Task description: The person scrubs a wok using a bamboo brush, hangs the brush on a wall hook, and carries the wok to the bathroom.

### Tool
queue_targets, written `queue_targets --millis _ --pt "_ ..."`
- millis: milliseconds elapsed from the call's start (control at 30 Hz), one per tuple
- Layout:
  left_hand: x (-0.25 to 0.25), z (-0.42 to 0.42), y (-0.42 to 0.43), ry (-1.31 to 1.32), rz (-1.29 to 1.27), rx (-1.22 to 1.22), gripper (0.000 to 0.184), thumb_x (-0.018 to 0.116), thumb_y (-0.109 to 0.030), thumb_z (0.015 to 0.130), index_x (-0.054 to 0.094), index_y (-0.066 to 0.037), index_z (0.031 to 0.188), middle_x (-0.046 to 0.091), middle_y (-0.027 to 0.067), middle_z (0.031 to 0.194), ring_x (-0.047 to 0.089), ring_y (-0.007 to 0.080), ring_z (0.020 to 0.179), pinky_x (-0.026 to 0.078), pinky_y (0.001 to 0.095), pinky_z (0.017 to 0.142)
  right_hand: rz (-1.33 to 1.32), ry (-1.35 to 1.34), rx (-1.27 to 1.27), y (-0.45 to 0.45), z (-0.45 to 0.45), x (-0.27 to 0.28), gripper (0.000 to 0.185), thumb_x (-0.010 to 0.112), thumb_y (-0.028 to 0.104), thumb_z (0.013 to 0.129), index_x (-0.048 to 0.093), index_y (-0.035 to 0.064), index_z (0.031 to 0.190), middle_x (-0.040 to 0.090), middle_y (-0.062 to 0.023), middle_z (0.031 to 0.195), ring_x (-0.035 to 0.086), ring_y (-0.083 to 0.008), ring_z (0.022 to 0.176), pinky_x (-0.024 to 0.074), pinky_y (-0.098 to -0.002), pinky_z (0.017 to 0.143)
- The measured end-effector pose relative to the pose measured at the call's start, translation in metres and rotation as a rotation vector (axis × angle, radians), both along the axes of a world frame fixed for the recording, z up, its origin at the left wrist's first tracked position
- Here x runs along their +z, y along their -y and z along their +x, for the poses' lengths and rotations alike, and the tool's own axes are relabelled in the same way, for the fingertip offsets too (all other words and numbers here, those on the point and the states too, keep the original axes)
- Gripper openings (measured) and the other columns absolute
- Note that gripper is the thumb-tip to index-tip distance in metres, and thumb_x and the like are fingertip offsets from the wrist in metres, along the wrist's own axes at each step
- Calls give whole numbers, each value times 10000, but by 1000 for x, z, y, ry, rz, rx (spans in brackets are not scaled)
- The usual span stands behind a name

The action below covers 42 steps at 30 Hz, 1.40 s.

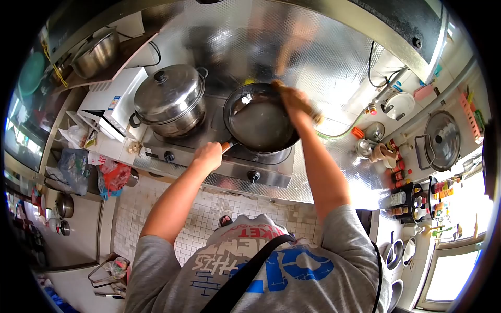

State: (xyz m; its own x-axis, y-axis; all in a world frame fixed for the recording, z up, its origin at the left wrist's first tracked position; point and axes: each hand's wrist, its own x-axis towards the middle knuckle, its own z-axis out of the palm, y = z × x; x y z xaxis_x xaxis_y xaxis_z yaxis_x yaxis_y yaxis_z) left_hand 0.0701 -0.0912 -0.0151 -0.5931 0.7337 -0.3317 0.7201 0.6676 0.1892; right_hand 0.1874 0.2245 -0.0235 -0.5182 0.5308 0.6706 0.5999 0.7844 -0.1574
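A dark frying pan point(261, 122) sits on the right side of the gas stove point(219, 169), its inside looking wet or shiny. My left hand point(208, 156) is closed round the pan's wooden handle point(227, 146). At the pan's far right rim, my right hand point(297, 106) grips a brown, brush-like scrubber point(316, 116); its far end reaches over the rim, and motion blurs part of it. Whether the scrubber touches the pan I cannot tell. To the left of the pan stands a large lidded steel pot point(169, 99).
Shiny metal sheeting point(219, 41) covers the wall behind the stove. A white appliance point(116, 99) stands left of the pot. On the right are a green hose point(339, 134), seasoning bottles point(399, 175) and a hanging pot lid point(442, 140). Plastic bags point(115, 175) hang at lower left.
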Motion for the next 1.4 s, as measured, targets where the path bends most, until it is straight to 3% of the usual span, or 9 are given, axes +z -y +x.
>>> queue_targets --millis 100,567,633,733,833,967,1000,1200,1400 --pt "0 -3 -2 -13 -11 -12 238 601 -78 844 683 2 1053 697 276 1040 680 430 1006 557 490 876 -382 -457 804 46 -3 -30 320 770 93 814 684 53 1120 691 -163 1116 686 -317 1014 558 -374 889" --pt "-1 0 2 -28 45 -15 226 600 -79 841 691 1 1031 697 284 1014 683 440 983 562 494 860 -266 -413 588 67 18 -10 220 744 179 843 697 69 1027 722 -135 970 691 -327 886 560 -375 794" --pt "-5 -4 1 -27 32 -20 223 604 -83 840 694 -2 1027 699 281 1015 685 438 983 563 493 855 -799 -321 619 59 16 3 282 735 250 880 690 51 1075 721 -90 918 691 -225 817 546 -346 755" --pt "-4 -5 -2 -35 17 -30 227 609 -88 839 696 -6 1032 700 278 1016 686 435 984 565 491 851 -909 -410 857 36 -1 14 335 737 284 894 677 55 1131 700 -90 1003 661 -178 835 542 -343 769" --pt "0 -2 -1 -36 -27 -28 218 601 -84 867 695 -10 1049 708 247 1057 689 406 1013 567 478 863 -591 -415 521 -2 -6 17 324 755 269 868 693 43 1093 702 -159 1042 686 -277 887 541 -389 804" --pt "1 0 0 -39 -9 -23 209 599 -77 874 694 -9 1048 715 234 1054 695 391 1014 571 471 863 -596 -177 131 -31 31 67 291 744 341 806 726 52 841 719 -86 711 718 -266 727 566 -418 759" --pt "1 0 0 -38 -6 -21 209 600 -76 872 692 -6 1046 716 235 1049 696 391 1009 571 469 861 -618 -107 134 -56 28 59 222 721 211 842 700 -7 881 721 -99 723 714 -188 656 579 -309 626" --pt "2 0 0 -56 -3 -50 202 599 -73 864 690 6 1026 716 238 1036 698 390 994 572 460 849 -997 -352 269 -29 17 98 295 742 268 816 728 -11 909 735 -117 749 724 -219 633 599 -363 633" --pt "4 2 0 -56 -3 -46 207 598 -75 868 700 -1 1031 715 236 1046 696 390 1004 571 462 853 -1058 -381 561 -36 -8 29 276 727 199 889 708 30 1105 701 -130 1081 647 -189 1032 505 -334 912"
